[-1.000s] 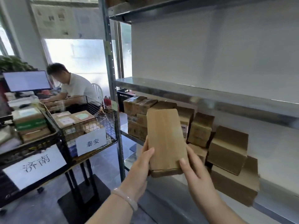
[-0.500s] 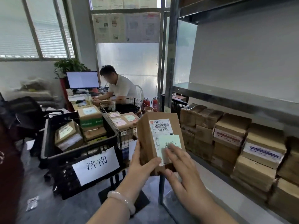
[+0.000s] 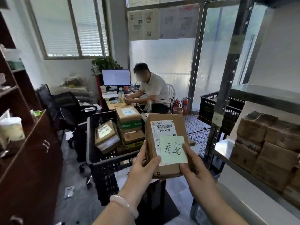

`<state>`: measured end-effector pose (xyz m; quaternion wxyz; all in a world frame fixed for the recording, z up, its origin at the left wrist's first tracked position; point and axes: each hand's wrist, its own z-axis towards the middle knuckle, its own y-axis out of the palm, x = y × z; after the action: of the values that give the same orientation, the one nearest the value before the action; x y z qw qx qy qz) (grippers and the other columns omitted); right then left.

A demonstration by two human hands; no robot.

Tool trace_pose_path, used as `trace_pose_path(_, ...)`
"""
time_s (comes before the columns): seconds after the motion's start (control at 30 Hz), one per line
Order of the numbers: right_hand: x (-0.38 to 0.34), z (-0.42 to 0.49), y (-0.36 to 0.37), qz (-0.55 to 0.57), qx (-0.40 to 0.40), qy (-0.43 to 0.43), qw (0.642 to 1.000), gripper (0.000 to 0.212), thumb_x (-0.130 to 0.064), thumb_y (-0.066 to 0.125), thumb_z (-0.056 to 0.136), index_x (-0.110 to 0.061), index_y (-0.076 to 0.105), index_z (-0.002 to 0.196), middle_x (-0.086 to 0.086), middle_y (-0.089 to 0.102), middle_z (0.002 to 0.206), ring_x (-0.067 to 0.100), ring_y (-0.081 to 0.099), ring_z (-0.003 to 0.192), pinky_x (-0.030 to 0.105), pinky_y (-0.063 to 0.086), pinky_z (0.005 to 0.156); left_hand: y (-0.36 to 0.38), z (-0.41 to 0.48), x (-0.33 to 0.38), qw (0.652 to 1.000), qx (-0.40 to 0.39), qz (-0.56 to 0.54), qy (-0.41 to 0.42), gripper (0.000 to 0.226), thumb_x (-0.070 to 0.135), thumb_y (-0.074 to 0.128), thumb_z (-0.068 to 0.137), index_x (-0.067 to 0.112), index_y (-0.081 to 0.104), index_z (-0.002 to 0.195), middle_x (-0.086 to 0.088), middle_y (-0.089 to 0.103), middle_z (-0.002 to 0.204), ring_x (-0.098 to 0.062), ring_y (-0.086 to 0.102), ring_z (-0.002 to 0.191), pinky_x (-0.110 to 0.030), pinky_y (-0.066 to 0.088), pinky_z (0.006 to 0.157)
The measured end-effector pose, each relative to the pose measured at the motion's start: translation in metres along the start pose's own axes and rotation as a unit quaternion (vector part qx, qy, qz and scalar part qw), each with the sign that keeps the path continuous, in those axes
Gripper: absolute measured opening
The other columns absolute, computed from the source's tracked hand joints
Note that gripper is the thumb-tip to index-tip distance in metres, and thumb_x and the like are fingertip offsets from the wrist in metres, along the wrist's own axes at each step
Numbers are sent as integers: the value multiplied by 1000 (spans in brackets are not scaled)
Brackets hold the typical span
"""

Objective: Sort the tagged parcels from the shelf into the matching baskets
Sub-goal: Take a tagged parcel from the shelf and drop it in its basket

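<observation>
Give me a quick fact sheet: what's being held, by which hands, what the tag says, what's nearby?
Held item: brown cardboard parcel, label facing the camera
Held by: left hand and right hand, gripping its lower part
Tag: green note handwritten 泰安, stuck over the printed label
Black crate: behind the parcel, left, holding several boxes
Wire basket: behind the parcel, right
Basket signs: not visible
Shelf stock: stacked brown boxes, far right

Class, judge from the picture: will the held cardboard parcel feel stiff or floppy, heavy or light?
Probably stiff: the parcel shows flat faces and crisp edges. Likely light: left hand and right hand hold it by its lower end alone.
</observation>
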<state>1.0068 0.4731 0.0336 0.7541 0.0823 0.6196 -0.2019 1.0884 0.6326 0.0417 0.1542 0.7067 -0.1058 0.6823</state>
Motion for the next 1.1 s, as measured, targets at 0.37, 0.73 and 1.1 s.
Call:
trace_pose_path(0.37, 16, 115, -11, 56, 53, 45, 996, 48, -16, 52, 98, -58, 52, 123, -18, 52, 133, 11, 54, 118, 41, 48, 100, 5, 93, 31, 992, -50, 114, 14, 85, 69, 68, 73, 61, 23, 144, 13, 49, 145, -12, 50, 131, -37, 40, 112)
trace_pose_path(0.73, 57, 311, -75, -12, 94, 88, 992, 49, -14, 50, 98, -36, 44, 141, -5, 48, 133, 17, 49, 115, 27, 44, 85, 34, 236, 28, 958, 26, 283, 39, 64, 50, 57, 96, 48, 25, 151, 11, 27, 160, -13, 26, 146, -37, 28, 115)
trace_pose_path(1.1, 108, 475, -35, -43, -31, 112, 992, 49, -18, 51, 96, -37, 42, 140, -5, 50, 130, 9, 53, 96, 29, 50, 76, 49, 333, 20, 912, 84, 398, 54, 60, 44, 57, 96, 46, 29, 149, 19, 31, 156, -4, 25, 144, -34, 28, 116)
